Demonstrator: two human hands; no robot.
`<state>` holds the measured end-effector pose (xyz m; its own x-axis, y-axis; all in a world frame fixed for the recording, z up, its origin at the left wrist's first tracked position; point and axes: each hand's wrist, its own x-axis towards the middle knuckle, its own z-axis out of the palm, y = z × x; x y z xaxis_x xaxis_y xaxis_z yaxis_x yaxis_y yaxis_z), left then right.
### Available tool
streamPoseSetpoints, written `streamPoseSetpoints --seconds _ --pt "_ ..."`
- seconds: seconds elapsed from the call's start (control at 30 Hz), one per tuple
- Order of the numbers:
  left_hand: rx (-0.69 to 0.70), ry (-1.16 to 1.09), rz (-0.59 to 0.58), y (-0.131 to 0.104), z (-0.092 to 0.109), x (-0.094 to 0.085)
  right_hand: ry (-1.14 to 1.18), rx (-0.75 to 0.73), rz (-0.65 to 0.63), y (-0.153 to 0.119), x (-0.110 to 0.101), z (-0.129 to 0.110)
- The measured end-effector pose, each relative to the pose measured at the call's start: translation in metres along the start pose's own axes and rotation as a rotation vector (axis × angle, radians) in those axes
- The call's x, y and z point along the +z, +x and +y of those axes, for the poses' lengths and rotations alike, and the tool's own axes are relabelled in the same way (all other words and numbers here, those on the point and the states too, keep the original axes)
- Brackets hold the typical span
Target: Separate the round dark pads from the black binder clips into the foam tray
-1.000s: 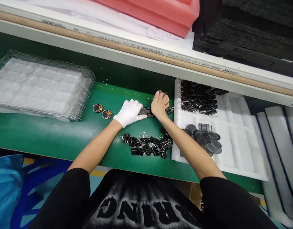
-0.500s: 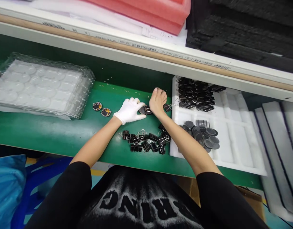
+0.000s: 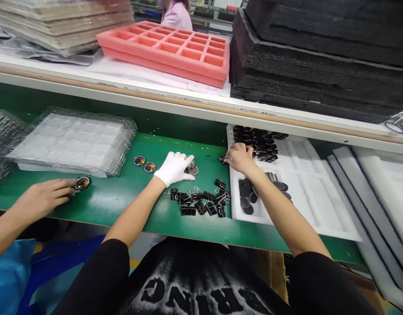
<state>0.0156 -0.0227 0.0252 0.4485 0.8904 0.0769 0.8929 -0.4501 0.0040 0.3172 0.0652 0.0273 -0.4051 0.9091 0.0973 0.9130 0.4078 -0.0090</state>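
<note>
My left hand [image 3: 175,169], in a white glove, lies on the bench with thumb and fingers closed around a round watch head [image 3: 192,169], its grey underside up. My bare right hand [image 3: 242,158] is at the left edge of a white foam tray [image 3: 316,175], pinching a black binder clip [image 3: 223,160]. Loose binder clips [image 3: 201,203] lie in a heap on the green bench below my hands. Two watch heads with dark, orange-patterned dials, one [image 3: 139,160] beside the other [image 3: 150,167], sit left of my glove.
More binder clips [image 3: 262,142] and dark round discs [image 3: 247,194] fill part of the tray. A co-worker's hand [image 3: 47,197] holds another watch head [image 3: 82,182] at left. Clear plastic trays [image 3: 76,135] stand behind it. A shelf edge [image 3: 188,105] runs across the back.
My right hand has moved right, away from the watch head, and now has a binder clip at the tray's edge. A co-worker's hand has come into view at left. The view has tilted up.
</note>
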Motion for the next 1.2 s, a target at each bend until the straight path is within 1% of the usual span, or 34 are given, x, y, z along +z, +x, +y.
streamPoseSetpoints --seconds 0.07,0.1,0.13,0.2,0.3,0.4,0.43,0.47,0.57,0.6,0.67,0.73,0.87,0.93,1.07,1.2 --pt "-0.078 0.056 0.04 0.0 -0.002 -0.003 0.097 0.016 0.014 0.001 0.0 -0.009" --pt "-0.105 0.079 0.073 0.0 -0.003 -0.003 0.148 0.026 0.0 0.003 -0.001 -0.015" --pt "-0.112 0.094 0.106 -0.001 -0.005 -0.003 0.195 0.034 -0.025 0.005 -0.002 -0.021" --pt "-0.076 0.093 0.139 -0.004 -0.009 -0.001 0.26 0.027 -0.085 0.011 -0.004 -0.035" --pt "-0.02 0.036 0.1 -0.005 -0.018 0.006 0.296 -0.005 -0.174 0.019 -0.006 -0.055" --pt "-0.075 -0.007 0.086 -0.002 -0.022 0.014 0.281 0.006 -0.264 0.023 -0.007 -0.07" --pt "-0.091 -0.017 0.088 -0.001 -0.023 0.016 0.272 0.032 -0.248 0.025 -0.007 -0.074" --pt "-0.1 -0.027 0.091 0.0 -0.023 0.017 0.271 0.063 -0.197 0.026 -0.007 -0.078" --pt "-0.087 -0.04 0.103 0.001 -0.023 0.02 0.367 0.145 0.025 0.034 -0.004 -0.092" --pt "-0.078 -0.039 0.104 0.001 -0.023 0.02 0.419 0.162 0.067 0.037 -0.002 -0.097" --pt "-0.069 -0.044 0.096 0.001 -0.022 0.021 0.482 0.19 0.083 0.046 0.005 -0.105" --pt "-0.077 -0.057 0.086 0.001 -0.022 0.023 0.474 0.218 0.064 0.053 0.015 -0.11" --pt "-0.087 -0.081 0.087 0.002 -0.022 0.026 0.484 0.298 0.013 0.061 0.038 -0.106" --pt "-0.088 -0.086 0.092 0.003 -0.021 0.027 0.503 0.303 0.036 0.061 0.045 -0.102" --pt "-0.083 -0.092 0.092 0.007 -0.016 0.028 0.484 0.301 0.12 0.057 0.049 -0.099" --pt "-0.081 -0.093 0.098 0.012 -0.011 0.029 0.458 0.303 0.132 0.055 0.047 -0.101"
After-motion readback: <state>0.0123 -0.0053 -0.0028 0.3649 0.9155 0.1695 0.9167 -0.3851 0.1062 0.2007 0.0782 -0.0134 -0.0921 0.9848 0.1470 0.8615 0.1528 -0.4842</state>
